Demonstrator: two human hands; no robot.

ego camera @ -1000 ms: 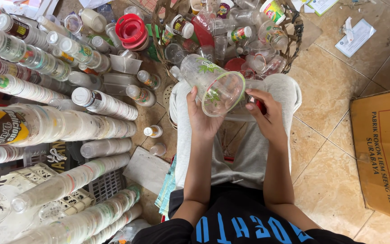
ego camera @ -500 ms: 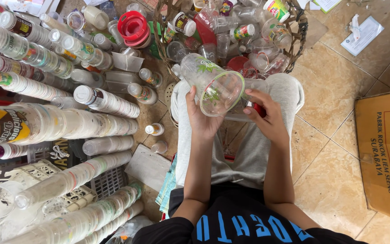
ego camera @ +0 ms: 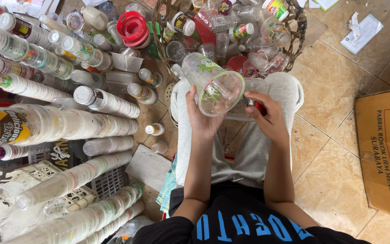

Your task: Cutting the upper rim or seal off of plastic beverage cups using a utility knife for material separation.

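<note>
Gripping clear cup [ego camera: 213,86] in left hand [ego camera: 204,119]; right hand [ego camera: 267,118] pinches cup rim, red object behind mostly hidden.

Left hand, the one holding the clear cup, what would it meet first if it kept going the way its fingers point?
Probably the wicker basket of loose cups and bottles. The left hand points up past the clear plastic cup it holds; depth is uncertain.

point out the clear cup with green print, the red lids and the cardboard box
clear cup with green print [ego camera: 213,88], head view, on its side wall
red lids [ego camera: 132,28], head view, on the top lid's rim
cardboard box [ego camera: 384,149], head view, on its flat top
</note>
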